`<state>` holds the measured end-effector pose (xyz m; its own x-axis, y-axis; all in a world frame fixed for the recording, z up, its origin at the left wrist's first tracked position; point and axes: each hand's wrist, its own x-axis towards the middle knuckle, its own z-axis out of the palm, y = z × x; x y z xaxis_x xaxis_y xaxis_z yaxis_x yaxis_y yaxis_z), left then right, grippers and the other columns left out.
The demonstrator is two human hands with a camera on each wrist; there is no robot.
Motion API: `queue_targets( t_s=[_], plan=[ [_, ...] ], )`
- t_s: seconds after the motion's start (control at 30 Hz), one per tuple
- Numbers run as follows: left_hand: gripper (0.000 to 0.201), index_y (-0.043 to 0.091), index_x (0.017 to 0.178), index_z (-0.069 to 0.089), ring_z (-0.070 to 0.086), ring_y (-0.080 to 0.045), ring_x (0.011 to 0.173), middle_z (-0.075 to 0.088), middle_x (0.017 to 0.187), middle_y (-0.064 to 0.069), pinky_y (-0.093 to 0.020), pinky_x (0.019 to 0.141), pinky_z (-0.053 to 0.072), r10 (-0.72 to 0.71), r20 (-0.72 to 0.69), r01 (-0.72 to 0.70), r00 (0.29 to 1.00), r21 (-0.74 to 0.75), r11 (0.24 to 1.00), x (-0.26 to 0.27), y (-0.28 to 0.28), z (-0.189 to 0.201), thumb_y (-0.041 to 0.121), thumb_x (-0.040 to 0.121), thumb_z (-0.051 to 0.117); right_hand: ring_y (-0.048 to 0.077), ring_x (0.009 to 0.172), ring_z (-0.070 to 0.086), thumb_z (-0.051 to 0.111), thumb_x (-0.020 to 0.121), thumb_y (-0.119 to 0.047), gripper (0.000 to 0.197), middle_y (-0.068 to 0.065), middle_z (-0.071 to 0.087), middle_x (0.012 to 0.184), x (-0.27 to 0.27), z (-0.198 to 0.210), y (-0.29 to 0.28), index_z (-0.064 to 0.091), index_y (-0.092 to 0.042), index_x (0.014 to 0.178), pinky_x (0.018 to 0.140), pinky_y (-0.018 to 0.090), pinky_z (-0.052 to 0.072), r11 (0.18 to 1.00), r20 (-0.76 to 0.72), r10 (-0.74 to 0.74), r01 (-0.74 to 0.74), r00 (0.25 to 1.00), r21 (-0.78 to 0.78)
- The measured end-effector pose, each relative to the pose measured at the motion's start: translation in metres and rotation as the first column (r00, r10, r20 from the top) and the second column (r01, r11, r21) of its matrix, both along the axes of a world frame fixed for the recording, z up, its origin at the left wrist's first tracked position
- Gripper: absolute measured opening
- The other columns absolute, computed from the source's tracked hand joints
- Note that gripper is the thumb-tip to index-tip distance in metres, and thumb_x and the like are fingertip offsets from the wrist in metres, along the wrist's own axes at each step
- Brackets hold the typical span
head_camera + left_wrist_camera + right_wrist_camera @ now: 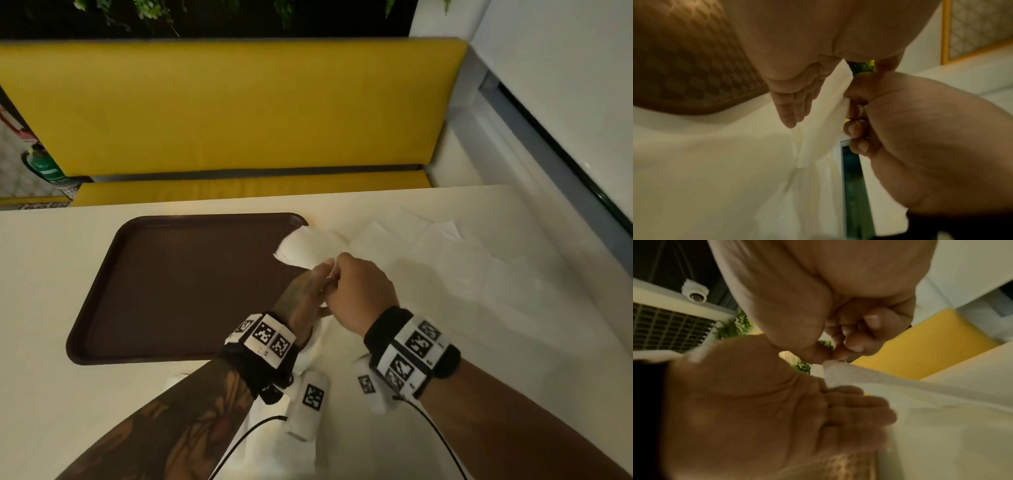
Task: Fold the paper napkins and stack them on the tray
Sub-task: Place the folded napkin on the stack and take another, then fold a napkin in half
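1. Two hands meet above the counter (pixel 85 394), just off the tray's near right corner. The right hand (pixel 363 291) has its fingers curled, thumb and forefinger pinching the edge of a white paper napkin (pixel 308 248).
2. The left hand (pixel 308 291) lies against the same napkin with its fingers (pixel 791 104) straight and held together; in the left wrist view they are flat on the sheet, not gripping it.
3. The napkin is raised off the counter. Its far end billows over the tray's right rim, and its lower part hangs between the two wrists.
4. The brown tray (pixel 102 291) sits left of the hands and carries no napkins.
5. More loose napkins (pixel 462 274) lie spread on the counter to the right of the hands; their number cannot be told.
6. A yellow bench seat (pixel 222 113) stands beyond the counter's far edge.
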<state>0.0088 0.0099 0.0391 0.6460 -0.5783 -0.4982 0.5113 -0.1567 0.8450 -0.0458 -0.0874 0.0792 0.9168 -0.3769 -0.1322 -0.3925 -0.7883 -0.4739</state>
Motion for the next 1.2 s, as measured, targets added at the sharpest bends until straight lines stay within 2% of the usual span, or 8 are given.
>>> queue_targets(
  t_s=[0.2,0.4,0.57,0.67,0.77,0.87,1.0,1.2],
  plan=[
    [0.028,0.008,0.084,0.068,0.065,-0.037,0.091,0.067,0.090,-0.022,-0.051,0.085,0.052,0.147,0.124,-0.140,0.981,-0.061,0.988,0.000,0.007,0.023,0.032,0.087,0.056,0.015,0.083,0.064,0.054,0.091,-0.027,0.015,-0.003,0.067,0.090,-0.018,0.005,0.012,0.060,-0.017,0.101,0.077,0.036,0.055,0.979,0.233,0.099,-0.137,0.967,0.152],
    [0.033,0.007,0.112,0.061,0.060,-0.038,0.104,0.061,0.110,-0.023,-0.053,0.089,0.049,0.156,0.068,-0.136,0.985,-0.231,0.963,0.008,0.042,0.053,0.014,0.080,0.063,0.018,0.079,0.060,0.050,0.096,-0.032,0.023,0.001,0.064,0.083,-0.023,0.010,-0.057,0.059,-0.013,0.088,0.070,0.030,0.047,0.949,0.316,-0.249,0.166,0.915,0.266],
    [0.069,-0.008,0.117,0.051,0.044,-0.043,0.100,0.046,0.112,-0.041,-0.051,0.085,0.038,-0.010,0.055,0.028,0.998,-0.342,0.939,0.014,0.065,0.065,0.017,0.060,0.080,0.021,0.096,0.063,0.031,0.097,-0.060,0.058,0.005,0.068,0.102,-0.017,-0.011,-0.069,0.068,-0.016,0.102,0.091,0.036,0.048,0.584,-0.293,-0.181,0.343,0.939,0.736],
    [0.041,0.004,0.108,0.060,0.067,-0.026,0.081,0.068,0.091,-0.016,-0.034,0.065,0.055,-0.108,0.111,0.141,0.988,-0.359,0.923,0.012,0.067,0.066,0.006,0.067,0.065,0.020,0.087,0.070,0.033,0.097,-0.058,0.055,0.005,0.073,0.095,-0.022,-0.001,-0.049,0.070,-0.017,0.097,0.088,0.036,0.048,0.225,-0.297,-0.112,0.315,0.948,0.922],
    [0.046,0.015,0.107,0.069,0.070,-0.026,0.092,0.071,0.102,-0.011,-0.035,0.071,0.058,-0.132,0.112,0.162,0.985,-0.326,0.931,0.014,0.077,0.069,0.021,0.063,0.080,0.022,0.087,0.070,0.044,0.095,-0.041,0.034,0.008,0.072,0.099,-0.025,0.016,-0.049,0.066,-0.018,0.106,0.082,0.042,0.055,0.106,-0.133,-0.103,0.143,0.986,0.984],
    [0.044,0.013,0.109,0.067,0.068,-0.028,0.101,0.070,0.110,-0.013,-0.039,0.080,0.058,-0.071,0.074,0.084,0.995,-0.198,0.977,0.020,0.086,0.073,0.037,0.073,0.075,0.022,0.083,0.071,0.055,0.087,-0.028,0.025,0.009,0.071,0.096,-0.024,0.030,-0.058,0.063,-0.013,0.105,0.071,0.036,0.060,0.119,-0.022,-0.124,0.037,0.992,0.992],
    [0.029,0.009,0.114,0.060,0.067,-0.026,0.105,0.071,0.111,-0.009,-0.041,0.087,0.056,0.040,0.151,-0.017,0.988,-0.147,0.989,0.022,0.090,0.073,0.025,0.094,0.046,0.029,0.105,0.066,0.075,0.074,-0.033,0.049,0.014,0.067,0.117,-0.023,0.028,-0.065,0.065,-0.010,0.115,0.087,0.039,0.055,0.162,0.060,-0.038,-0.053,0.997,0.985],
    [0.032,0.017,0.114,0.060,0.066,-0.023,0.106,0.070,0.113,-0.004,-0.048,0.092,0.052,0.051,0.284,-0.030,0.958,-0.076,0.997,0.030,0.101,0.072,0.037,0.089,0.057,0.014,0.090,0.070,0.054,0.092,-0.010,0.019,0.000,0.073,0.100,-0.020,0.030,-0.062,0.064,-0.009,0.108,0.073,0.026,0.055,0.410,0.163,-0.061,-0.124,0.985,0.903]
  ],
)
